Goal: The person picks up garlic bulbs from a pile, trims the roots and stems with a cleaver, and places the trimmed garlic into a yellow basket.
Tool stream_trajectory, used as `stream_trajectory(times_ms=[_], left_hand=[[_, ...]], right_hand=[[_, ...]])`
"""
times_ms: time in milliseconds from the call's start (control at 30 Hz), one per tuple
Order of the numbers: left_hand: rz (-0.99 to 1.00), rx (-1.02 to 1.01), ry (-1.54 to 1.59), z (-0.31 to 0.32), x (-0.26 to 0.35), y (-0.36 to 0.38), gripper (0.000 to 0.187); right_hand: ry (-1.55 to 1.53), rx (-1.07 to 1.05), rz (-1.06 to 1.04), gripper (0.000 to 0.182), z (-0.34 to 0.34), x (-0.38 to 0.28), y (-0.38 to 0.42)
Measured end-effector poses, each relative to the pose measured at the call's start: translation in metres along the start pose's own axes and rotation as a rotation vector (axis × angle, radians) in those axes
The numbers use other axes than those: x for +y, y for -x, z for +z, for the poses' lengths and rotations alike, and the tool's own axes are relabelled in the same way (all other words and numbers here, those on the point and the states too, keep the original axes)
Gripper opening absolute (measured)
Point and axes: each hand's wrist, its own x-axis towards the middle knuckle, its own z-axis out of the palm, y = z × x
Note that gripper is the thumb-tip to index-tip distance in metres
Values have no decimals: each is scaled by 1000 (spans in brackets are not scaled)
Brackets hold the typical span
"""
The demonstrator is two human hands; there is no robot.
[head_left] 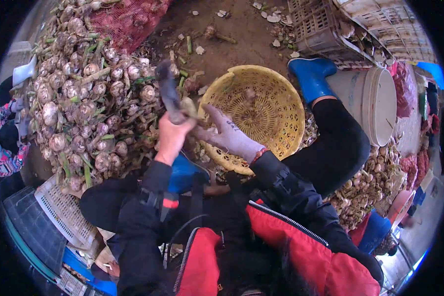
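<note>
My bare left hand [171, 135] is closed round a dark, curved hand tool [166, 89], which points up and away from me and is blurred by motion. In a pale, soiled glove, my right hand [230, 135] meets it from the right, thumb raised and fingers curled. A pale yellowish piece [188, 105] shows between the two hands, beside the tool; what the gloved fingers grip I cannot tell. Just beyond the right hand stands a yellow woven-pattern plastic basket [286, 93] with one small brownish bulb [249, 93] inside. A large heap of garlic bulbs [84, 93] with stalks lies to the left.
A red mesh sack [128, 22] lies at the top of the heap. My blue boots [311, 74] flank the basket. At right are a whitish bucket [382, 106], plastic crates [315, 29] and more garlic [370, 182]. Another person [7, 138] is at far left, near a white crate [66, 212].
</note>
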Motion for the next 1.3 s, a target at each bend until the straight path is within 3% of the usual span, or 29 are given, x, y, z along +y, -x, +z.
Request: stream_trajectory(times_ms=[67, 133, 200, 233, 267, 333, 400, 467, 500, 533, 600, 633, 667, 700, 733, 767, 800, 833, 867, 900, 967, 1000, 1033, 1067, 1133, 1167, 1200, 1267, 1300], left_hand=[[35, -131, 32, 3, 18, 16, 26], [2, -119, -75, -5, 25, 23, 23], [287, -2, -327, -2, 29, 38, 23], [418, -18, -382, 0, 28, 42, 27], [418, -16, -384, 1, 26, 45, 27], [602, -12, -524, 3, 28, 46, 25], [545, -8, -552, -3, 21, 44, 22], [494, -22, -752, -22, -6, 40, 22], [288, -49, -901, -32, 5, 45, 28], [207, -61, -850, -39, -8, 39, 30], [-247, -255, 244, -28, -25, 38, 32], [-254, -254, 242, -17, -7, 46, 32], [-320, -262, 442, -6, 25, 53, 33], [-388, -270, 643, -1, 43, 57, 34], [-388, -268, 646, 1, 37, 57, 34], [-215, -213, 401, 3, 26, 56, 37], [-43, -157, 153, 5, 27, 56, 40], [82, -161, 138, 12, 31, 61, 29], [18, -189, 35, 11, 29, 64, 14], [79, -137, -74, 12, 35, 68, 12], [144, -79, -181, 15, 39, 68, 12], [414, -30, -363, 16, 31, 65, 13], [682, 20, -543, 16, 28, 64, 14], [679, 19, -543, 14, 26, 66, 14], [596, -88, -603, 10, 31, 70, 18], [591, -84, -599, 10, 31, 70, 18], [610, -127, -611, 8, 30, 72, 20], [619, -163, -625, 4, 25, 73, 24], [554, -161, -641, 4, 20, 72, 25]], right_hand=[[-357, -374, 265, 48, -10, -7, -4], [-372, -357, 317, 40, -18, -11, -5], [-264, -232, 317, 38, -20, -10, 0], [-489, -230, 369, 34, -16, -10, 6], [-490, -232, 367, 34, -14, -10, 12], [-626, -221, 235, 33, -17, -19, 14], [-597, -242, 296, 29, -28, -26, 11], [-370, -316, 296, 26, -46, -32, 13], [-364, -229, 228, 25, -49, -39, 15], [-361, -226, 212, 25, -54, -39, 9], [-40, -138, -314, 27, -54, -37, 12], [-203, -235, -376, 32, -54, -37, 9], [-202, -236, -383, 32, -49, -40, 6], [-530, -290, -91, 38, -40, -42, 6], [-848, -338, 217, 44, -34, -42, 10], [-1174, -213, 268, 58, -32, -35, 15], [-1174, -212, 266, 58, -35, -31, 17], [-891, -313, 392, 61, -38, -27, 19], [-603, -407, 511, 65, -38, -24, 21], [-766, -410, 557, 69, -36, -25, 18], [-706, -382, 499, 69, -40, -28, 19], [-648, -353, 441, 69, -41, -33, 19], [-941, -307, 289, 66, -33, -20, 18], [-941, -308, 293, 66, -26, -7, 18], [-324, -118, -187, 60, -23, -7, 11], [-306, -161, 94, 61, -25, -8, 15], [-306, -168, 97, 61, -24, -3, 17], [-80, -125, -180, 65, -21, 7, 18], [-150, -214, 64, 67, -19, 6, 15]])
